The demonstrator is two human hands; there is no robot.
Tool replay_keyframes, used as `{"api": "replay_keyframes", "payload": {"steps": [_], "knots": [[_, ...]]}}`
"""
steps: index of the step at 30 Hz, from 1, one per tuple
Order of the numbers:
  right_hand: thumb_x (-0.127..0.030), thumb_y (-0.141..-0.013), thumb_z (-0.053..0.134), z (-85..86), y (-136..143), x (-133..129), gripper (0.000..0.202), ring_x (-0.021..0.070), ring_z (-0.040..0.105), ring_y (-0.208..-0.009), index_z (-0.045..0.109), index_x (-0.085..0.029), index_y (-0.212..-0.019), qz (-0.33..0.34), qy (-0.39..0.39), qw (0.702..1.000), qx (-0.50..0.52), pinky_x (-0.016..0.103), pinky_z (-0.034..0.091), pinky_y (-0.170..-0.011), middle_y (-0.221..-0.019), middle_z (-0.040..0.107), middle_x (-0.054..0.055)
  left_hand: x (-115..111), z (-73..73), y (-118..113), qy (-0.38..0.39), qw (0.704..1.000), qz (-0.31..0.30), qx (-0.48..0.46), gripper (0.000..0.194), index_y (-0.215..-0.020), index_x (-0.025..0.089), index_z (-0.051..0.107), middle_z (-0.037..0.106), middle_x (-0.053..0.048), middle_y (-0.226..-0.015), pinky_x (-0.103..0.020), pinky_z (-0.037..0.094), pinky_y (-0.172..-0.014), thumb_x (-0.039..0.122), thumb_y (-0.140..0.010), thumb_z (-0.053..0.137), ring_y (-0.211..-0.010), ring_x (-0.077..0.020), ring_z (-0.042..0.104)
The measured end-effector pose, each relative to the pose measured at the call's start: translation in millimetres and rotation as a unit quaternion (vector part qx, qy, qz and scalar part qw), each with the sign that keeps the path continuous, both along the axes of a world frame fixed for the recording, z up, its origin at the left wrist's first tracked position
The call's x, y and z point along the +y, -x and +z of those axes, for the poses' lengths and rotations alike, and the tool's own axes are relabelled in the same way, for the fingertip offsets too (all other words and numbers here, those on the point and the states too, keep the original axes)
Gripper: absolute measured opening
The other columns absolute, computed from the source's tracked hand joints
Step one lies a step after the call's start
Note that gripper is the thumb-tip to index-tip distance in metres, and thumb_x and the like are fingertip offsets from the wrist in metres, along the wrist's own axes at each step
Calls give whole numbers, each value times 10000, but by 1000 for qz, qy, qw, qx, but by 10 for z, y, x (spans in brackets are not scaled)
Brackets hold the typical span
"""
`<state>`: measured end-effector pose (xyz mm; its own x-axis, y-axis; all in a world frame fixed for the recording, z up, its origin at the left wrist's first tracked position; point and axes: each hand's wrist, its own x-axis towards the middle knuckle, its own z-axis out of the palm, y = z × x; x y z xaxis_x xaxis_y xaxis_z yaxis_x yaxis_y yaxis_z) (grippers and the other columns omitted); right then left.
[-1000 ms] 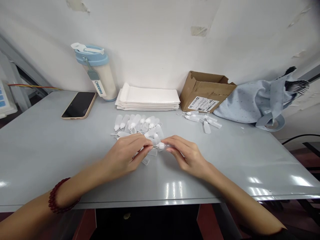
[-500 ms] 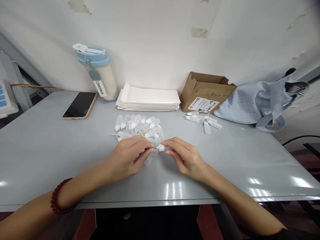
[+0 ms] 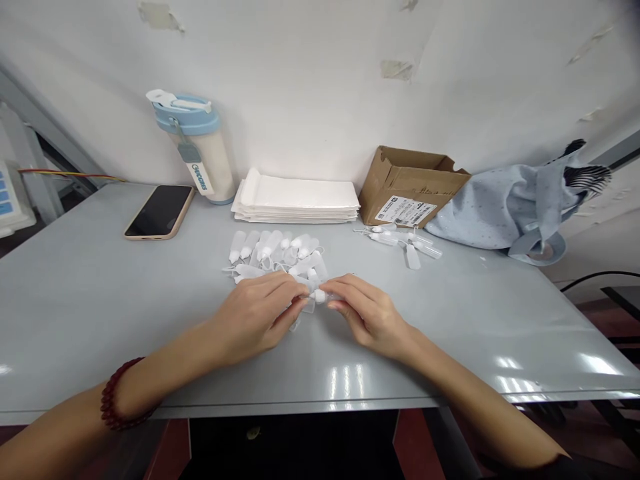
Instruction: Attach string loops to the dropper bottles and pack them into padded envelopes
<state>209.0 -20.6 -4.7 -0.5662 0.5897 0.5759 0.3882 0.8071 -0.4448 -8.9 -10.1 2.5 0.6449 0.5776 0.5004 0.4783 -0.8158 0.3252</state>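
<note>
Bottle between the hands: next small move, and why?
Perhaps a slight twist of the bottle by the right hand, checking the cap: that hand grips the body, the left hand pinches the tip, and tightness isn't visible.

Bright, cool light falls evenly; streaked reflections glare off the glossy grey tabletop point(image 3: 200, 387) along its near edge and towards its near right corner. Shadows are soft. Wide-angle distortion bends the edges; small translucent plastic bottles point(image 3: 270, 245) look slightly soft.
</note>
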Motion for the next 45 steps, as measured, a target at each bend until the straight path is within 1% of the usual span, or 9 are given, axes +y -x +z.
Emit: {"api": "replay_keyframes", "payload": {"steps": [4,8,18,25,28,32,35,38,45], "knots": [[-128,-924,436,22,-22,15,242,192,592,-887,516,-145,-1152,-9,-3,1000,-2,335,532,-726,-976,621,127,3,48,40,11,1000,17,13,122,-1002,159,559,611,2,-778,-227,414,-600,182,-888,522,-685,-115,552],[-127,-927,433,46,-43,16,248,193,593,-878,514,-159,-1160,-18,-3,1000,-2,339,531,-717,-967,621,122,9,72,48,12,1000,18,-9,72,-940,159,571,594,14,-725,-219,398,-577,183,-887,529,-630,-103,525],[-77,-902,449,-2,-1,-4,256,195,584,-849,515,-126,-1144,-7,-26,1000,8,337,533,-689,-943,615,133,-2,24,27,-4,1000,-7,-17,81,-888,160,566,604,-8,-741,-216,401,-607,108,-884,505,-662,-110,528],[-98,-916,425,-23,14,-18,261,198,591,-855,506,-151,-1159,-13,-26,1000,5,345,539,-685,-948,617,124,8,-23,9,-25,1000,-7,-12,72,-875,153,560,590,-5,-714,-220,401,-592,107,-876,505,-643,-109,514],[-96,-915,433,-17,16,-18,260,197,591,-866,505,-146,-1159,-6,-19,1000,7,339,537,-696,-958,615,126,15,7,2,-11,1000,-9,-16,84,-879,156,569,589,0,-705,-217,401,-584,115,-879,496,-631,-104,513],[-170,-929,458,15,-3,-4,268,195,590,-914,478,-169,-1196,-8,-12,1000,-4,333,533,-732,-1001,606,117,48,133,62,36,999,-5,-27,112,-869,172,589,595,9,-698,-212,414,-593,168,-895,481,-615,-93,509],[-246,-914,515,45,-71,45,341,193,580,-868,435,-184,-1240,-50,-27,998,-10,334,525,-717,-1011,596,108,118,251,183,45,997,53,-38,134,-830,179,608,593,14,-679,-211,400,-563,207,-891,493,-590,-90,491],[-216,-908,516,69,-198,147,349,179,554,-775,422,-208,-1244,-120,-54,991,-5,344,511,-697,-979,595,85,223,311,322,47,993,100,-36,118,-814,188,626,598,12,-682,-220,375,-526,229,-869,529,-584,-99,481],[-252,-896,497,95,-624,420,206,223,559,-864,536,-202,-1092,-270,-45,958,-83,361,487,-702,-1043,581,106,383,214,430,43,992,112,32,141,-830,198,642,640,-2,-741,-236,381,-549,262,-864,520,-661,-131,545]]}}
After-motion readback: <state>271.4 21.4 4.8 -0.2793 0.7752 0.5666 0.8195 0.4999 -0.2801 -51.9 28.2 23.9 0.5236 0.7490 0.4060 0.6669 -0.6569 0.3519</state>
